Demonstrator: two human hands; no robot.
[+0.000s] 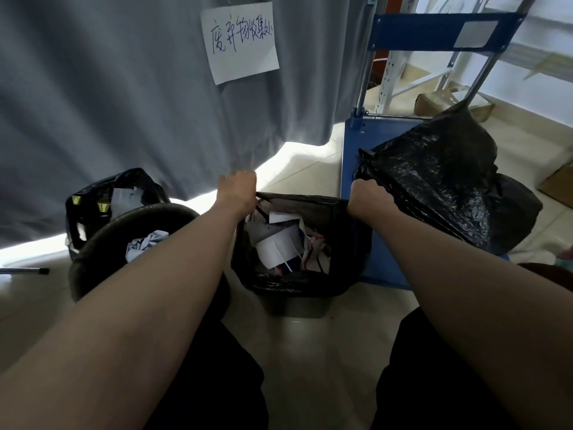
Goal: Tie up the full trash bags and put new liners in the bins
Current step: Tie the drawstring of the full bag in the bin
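Note:
A black trash bag (310,285) full of paper scraps lines the grey bin (297,307) in the middle of the floor. My left hand (237,192) grips the bag's far left rim. My right hand (370,198) grips the far right rim, and the edge is stretched taut between them. Left of it stands a round black bin (102,252) with crumpled paper inside. Behind that one sits another black bag (93,206) holding paper and yellow-marked items.
A filled black bag (446,181) lies on a blue hand cart (353,169) at the right. A grey curtain (124,88) with a handwritten paper sign (240,41) hangs behind. Cardboard boxes (558,184) and white shelving (400,72) stand at the far right.

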